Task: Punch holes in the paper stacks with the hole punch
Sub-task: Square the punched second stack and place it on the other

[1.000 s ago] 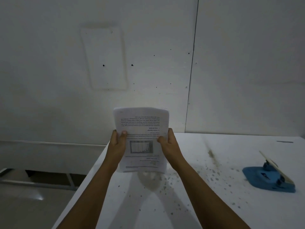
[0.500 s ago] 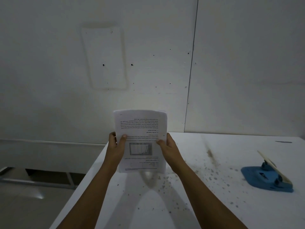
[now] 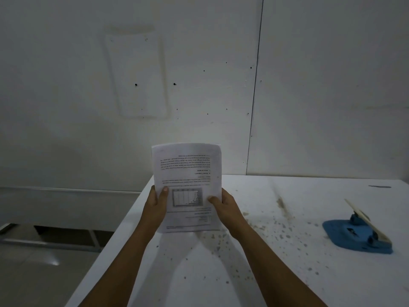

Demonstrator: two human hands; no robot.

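A stack of printed white paper (image 3: 187,171) stands upright on its lower edge near the left side of the white table (image 3: 309,196). My left hand (image 3: 156,207) grips its left edge with the thumb on the front sheet. My right hand (image 3: 223,207) grips the right edge the same way. The print on the sheet is upside down to me, with a small chart between my thumbs. A blue hole punch (image 3: 357,234) with a pale lever sits on the table far to the right, well apart from both hands.
Small paper punchings and stains (image 3: 276,229) are scattered over the table between the stack and the punch. The table's left edge (image 3: 124,222) drops to a floor with a metal frame (image 3: 51,242). A white panelled wall (image 3: 309,85) rises directly behind the table.
The paper stack has dropped slightly and now stands straighter in both hands. The grip on both edges is unchanged, and the hole punch has not moved.
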